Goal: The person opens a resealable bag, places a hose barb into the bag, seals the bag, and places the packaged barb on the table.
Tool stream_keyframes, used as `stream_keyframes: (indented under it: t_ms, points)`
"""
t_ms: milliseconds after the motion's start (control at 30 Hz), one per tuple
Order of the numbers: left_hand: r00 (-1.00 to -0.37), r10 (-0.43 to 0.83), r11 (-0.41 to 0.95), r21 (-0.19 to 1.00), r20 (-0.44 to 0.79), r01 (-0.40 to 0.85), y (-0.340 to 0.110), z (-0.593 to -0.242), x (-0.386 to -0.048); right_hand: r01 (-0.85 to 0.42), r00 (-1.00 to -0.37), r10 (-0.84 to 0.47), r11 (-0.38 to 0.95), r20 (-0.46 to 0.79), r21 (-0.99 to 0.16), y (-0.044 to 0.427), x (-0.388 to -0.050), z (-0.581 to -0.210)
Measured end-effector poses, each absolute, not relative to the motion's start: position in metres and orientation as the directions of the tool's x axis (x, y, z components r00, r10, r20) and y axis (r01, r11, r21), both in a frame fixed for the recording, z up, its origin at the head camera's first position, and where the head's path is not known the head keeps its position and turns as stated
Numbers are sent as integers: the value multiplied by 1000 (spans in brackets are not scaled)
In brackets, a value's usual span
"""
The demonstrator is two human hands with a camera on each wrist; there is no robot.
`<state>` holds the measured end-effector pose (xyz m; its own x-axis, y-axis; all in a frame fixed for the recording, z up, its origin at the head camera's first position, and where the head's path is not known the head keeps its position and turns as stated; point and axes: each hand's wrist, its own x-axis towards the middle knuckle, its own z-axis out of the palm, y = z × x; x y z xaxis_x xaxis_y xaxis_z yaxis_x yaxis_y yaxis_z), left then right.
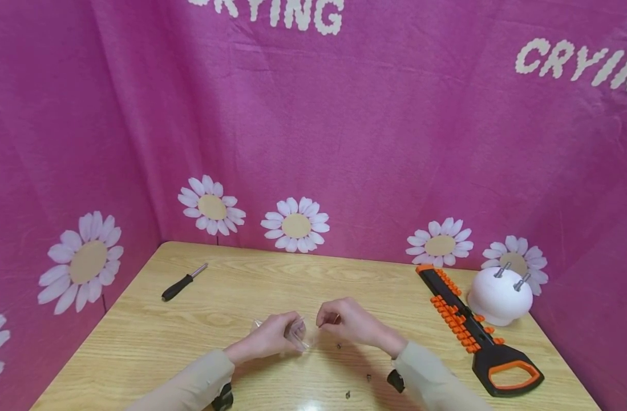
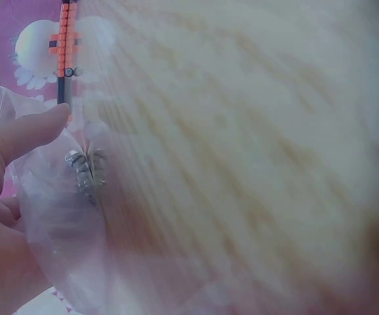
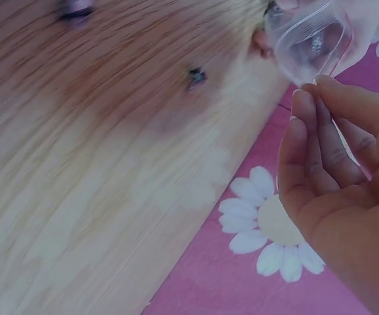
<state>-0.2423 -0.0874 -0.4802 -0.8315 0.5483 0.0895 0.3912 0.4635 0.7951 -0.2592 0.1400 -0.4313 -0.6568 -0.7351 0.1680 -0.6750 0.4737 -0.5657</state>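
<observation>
My left hand (image 1: pixel 272 337) grips a clear zip bag (image 2: pixel 58 210), its thumb lying along the plastic. Small metal screws (image 2: pixel 84 174) are gathered inside the bag. My right hand (image 1: pixel 351 322) is just right of the bag, thumb and fingertips pinched together at the edge of its mouth, as the right wrist view shows. Whether anything else is between those fingertips is too small to tell. Below the right hand, several small loose metal pieces lie on the table, among them one screw-like piece (image 1: pixel 339 346) and another (image 3: pixel 196 77).
A black-handled screwdriver (image 1: pixel 183 283) lies at the back left of the wooden table (image 1: pixel 231 285). On the right is a long black tool with orange clips (image 1: pixel 459 319) and an orange-lined handle. A white rounded object (image 1: pixel 500 297) with two metal pins stands beside it. Pink curtains (image 1: pixel 344 142) enclose the table.
</observation>
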Motion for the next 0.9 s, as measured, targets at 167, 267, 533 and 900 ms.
stream_keyframes:
  t_ms: [167,267,533,900]
  points:
    - [-840,535,483,782,93,394,-87,-480,-242,-657,-663,-735,477,145,-583,153,-258,-435]
    - [-841,532,489,774,102,403,-87,-480,-242,-636,-662,-739,466,124,-615,161,-257,-439]
    - [-840,534,485,776,102,403,-87,-481,-242,-599,-676,-735,500,60,-626,176,-256,-450]
    - [-837,539,476,784,98,399,-87,-479,-241,-619,-674,-738,529,47,-581,181,-256,-460]
